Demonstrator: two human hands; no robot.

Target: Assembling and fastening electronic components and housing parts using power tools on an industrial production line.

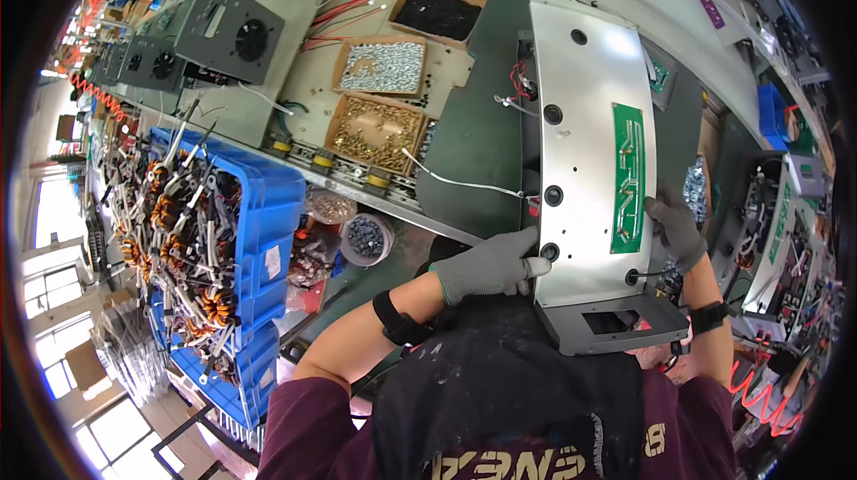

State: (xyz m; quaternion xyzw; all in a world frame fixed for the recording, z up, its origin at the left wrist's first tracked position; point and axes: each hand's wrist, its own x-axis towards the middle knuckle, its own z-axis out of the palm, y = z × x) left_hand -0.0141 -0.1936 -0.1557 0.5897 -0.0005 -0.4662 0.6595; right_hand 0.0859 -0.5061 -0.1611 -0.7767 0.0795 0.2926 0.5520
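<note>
A long silver metal panel (589, 123) with round black holes and a green circuit strip (629, 178) stands on edge over the dark green mat (473, 123). Its near end carries a dark grey bracket (616, 324) with a rectangular cutout. My left hand (486, 267), in a grey glove, grips the panel's near left edge with a fingertip by a hole. On the panel's right edge, beside the green strip, sits my gloved right hand (676, 228). Red and white wires (518, 87) run behind the panel's left side.
Cardboard trays of silver screws (382, 67), brass parts (375, 130) and black parts (439, 14) lie on the bench. Blue crates (259, 230) of copper coils stand at left. Grey fan housings (230, 32) sit at the back left. A small bowl of screws (364, 237) is below the bench rail.
</note>
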